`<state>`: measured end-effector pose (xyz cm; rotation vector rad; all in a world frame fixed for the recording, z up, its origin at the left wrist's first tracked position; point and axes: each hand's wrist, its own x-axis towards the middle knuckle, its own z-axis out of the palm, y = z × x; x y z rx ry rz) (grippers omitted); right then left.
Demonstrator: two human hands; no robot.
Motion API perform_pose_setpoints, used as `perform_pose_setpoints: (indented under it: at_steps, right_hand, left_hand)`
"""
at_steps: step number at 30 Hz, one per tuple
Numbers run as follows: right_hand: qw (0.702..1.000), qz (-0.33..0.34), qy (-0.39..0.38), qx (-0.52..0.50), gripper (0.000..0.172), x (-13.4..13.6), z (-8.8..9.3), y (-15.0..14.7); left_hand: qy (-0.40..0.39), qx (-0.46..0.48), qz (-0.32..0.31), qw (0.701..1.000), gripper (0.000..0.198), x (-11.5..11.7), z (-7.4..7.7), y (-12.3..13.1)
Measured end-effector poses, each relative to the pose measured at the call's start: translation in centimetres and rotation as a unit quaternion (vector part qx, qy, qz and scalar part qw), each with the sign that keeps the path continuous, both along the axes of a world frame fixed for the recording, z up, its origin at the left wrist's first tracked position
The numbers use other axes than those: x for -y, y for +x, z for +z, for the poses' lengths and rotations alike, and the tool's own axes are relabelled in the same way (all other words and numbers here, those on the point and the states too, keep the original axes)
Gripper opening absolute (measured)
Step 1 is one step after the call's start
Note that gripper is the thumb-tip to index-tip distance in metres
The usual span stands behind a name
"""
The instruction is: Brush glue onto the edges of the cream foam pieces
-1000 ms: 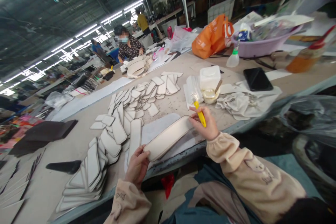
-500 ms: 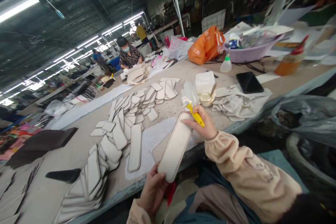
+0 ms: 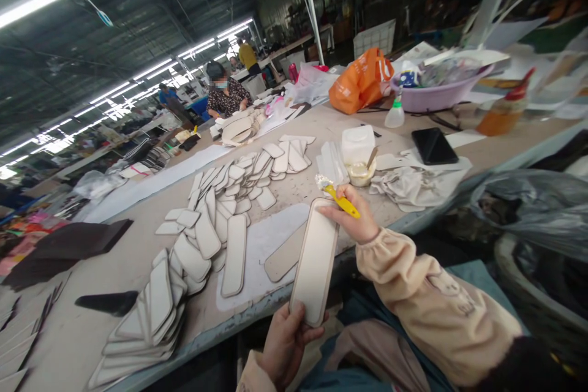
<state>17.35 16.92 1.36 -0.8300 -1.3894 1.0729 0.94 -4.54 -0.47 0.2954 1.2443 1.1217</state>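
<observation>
A long off-white panel with rounded corners is held between both hands in front of the table edge. My left hand pinches its lower end, thumb on top. My right hand grips a yellow-handled brush, its bristles coated in white paste, while its fingers also hold the panel's upper end. Behind the panel, a beige rounded piece lies on a white sheet. Another long panel rests at the sheet's left. An open tub of pale paste with a stick in it stands beyond my right hand.
Overlapping rows of cut panels cover the table's middle and left. To the right lie a crumpled cloth, a black phone, a purple basin and an orange bag. Across the table a person works.
The held panel has swung more upright and shifted right, with my left hand moving right along with it. More of the beige piece behind it shows. My right hand still holds the brush.
</observation>
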Motion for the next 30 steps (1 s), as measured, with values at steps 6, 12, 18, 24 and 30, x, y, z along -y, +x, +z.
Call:
perform_pose_setpoints:
  at_steps: [6,12,18,24,30]
  right_hand:
    - [1.0,0.01,-0.004,0.0,0.043,-0.1,-0.1,-0.1]
    - [1.0,-0.006,0.015,0.006,0.042,-0.3,-0.3,0.1]
    - [1.0,0.024,-0.003,0.001,0.042,-0.4,-0.2,-0.4]
    - [0.995,0.093,-0.024,0.014,0.04,1.0,0.5,-1.1]
    - [0.991,0.117,-0.015,0.055,0.037,2.2,0.7,-1.5]
  left_hand:
    - [0.005,-0.014,-0.007,1.0,0.04,0.1,-0.4,-0.1]
    - [0.014,0.07,-0.059,0.996,0.059,0.0,0.1,-0.9]
    - [0.026,0.12,-0.162,0.979,0.078,-1.1,0.2,-2.2]
    - [0.103,0.015,-0.167,0.98,0.045,-3.8,0.2,-1.0]
    - [0.085,-0.034,-0.063,0.994,0.038,-5.6,-0.1,0.5]
